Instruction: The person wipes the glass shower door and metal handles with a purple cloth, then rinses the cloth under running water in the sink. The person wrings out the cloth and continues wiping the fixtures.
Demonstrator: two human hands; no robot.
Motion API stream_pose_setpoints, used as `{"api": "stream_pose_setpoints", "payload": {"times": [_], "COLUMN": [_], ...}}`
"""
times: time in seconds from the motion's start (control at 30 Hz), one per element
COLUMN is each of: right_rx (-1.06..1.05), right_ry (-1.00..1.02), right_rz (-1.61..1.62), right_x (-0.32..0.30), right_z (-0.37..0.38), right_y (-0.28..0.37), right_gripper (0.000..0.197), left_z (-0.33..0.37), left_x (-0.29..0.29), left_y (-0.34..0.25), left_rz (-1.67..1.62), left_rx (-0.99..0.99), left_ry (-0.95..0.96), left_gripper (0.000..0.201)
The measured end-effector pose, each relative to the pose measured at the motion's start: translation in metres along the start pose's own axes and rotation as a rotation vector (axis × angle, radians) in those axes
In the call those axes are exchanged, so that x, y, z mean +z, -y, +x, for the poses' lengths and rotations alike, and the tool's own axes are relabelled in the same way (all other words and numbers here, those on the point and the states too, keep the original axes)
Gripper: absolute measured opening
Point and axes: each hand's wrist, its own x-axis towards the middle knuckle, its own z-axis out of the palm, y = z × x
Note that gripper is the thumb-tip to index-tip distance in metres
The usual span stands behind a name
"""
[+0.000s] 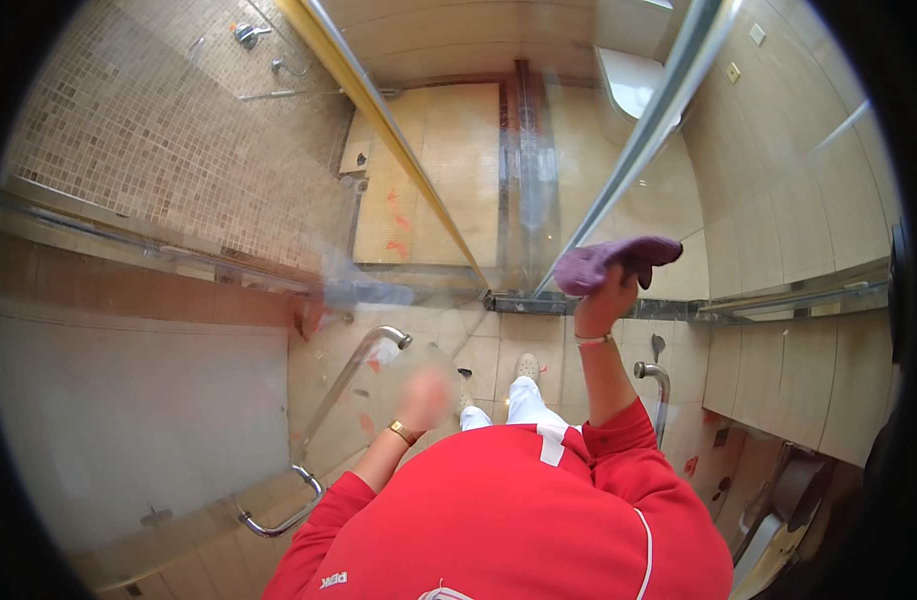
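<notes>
In my raised right hand (608,298) is a purple cloth (603,262), bunched over the fingers and hanging out to both sides. The cloth is close to the lower end of a silver metal upright (633,150) on a glass panel; whether they touch I cannot tell. My left hand (425,393) is low in front of my body, near a bent chrome handle (353,375). A blur covers that hand, so its fingers do not show.
A gold-toned upright (393,140) edges another glass panel. Beyond lie a shower area with a mosaic wall (148,150) and a white toilet (633,85). A dark sill (538,304) crosses the tiled floor. More chrome handles are at lower left (288,520) and right (660,385).
</notes>
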Motion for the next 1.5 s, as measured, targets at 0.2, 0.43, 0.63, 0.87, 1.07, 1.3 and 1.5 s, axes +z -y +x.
{"api": "stream_pose_setpoints", "payload": {"times": [0.2,0.43,0.63,0.87,1.07,1.3,1.5], "right_rx": [0.194,1.368,1.356,1.004,0.456,0.037,0.393], "right_ry": [0.012,-0.153,0.081,0.321,0.525,0.853,0.640], "right_rz": [-0.404,0.181,0.213,0.729,0.625,-0.268,-0.489], "right_x": [0.006,-0.006,0.022,0.042,0.060,0.091,0.029], "right_z": [-0.049,-0.040,-0.047,-0.031,-0.027,-0.134,-0.206], "right_y": [-0.093,-0.262,-0.146,0.002,0.062,-0.030,-0.152], "right_gripper": [0.032,0.019,0.018,0.029,0.042,0.037,0.021], "left_z": [0.001,-0.010,-0.036,-0.051,-0.065,-0.079,-0.108], "left_x": [0.003,-0.014,-0.015,-0.027,-0.033,-0.003,0.021], "left_y": [-0.005,-0.021,-0.019,0.004,0.022,0.049,0.074], "left_rz": [0.024,0.023,-0.015,-0.154,-0.186,-0.217,-0.327], "left_rx": [0.043,-0.064,-0.227,-0.279,-0.280,-0.229,-0.332], "left_ry": [-0.005,0.043,-0.027,-0.367,-0.502,-0.504,-0.463], "left_gripper": [0.046,0.044,0.049,0.055,0.054,0.053,0.052]}}
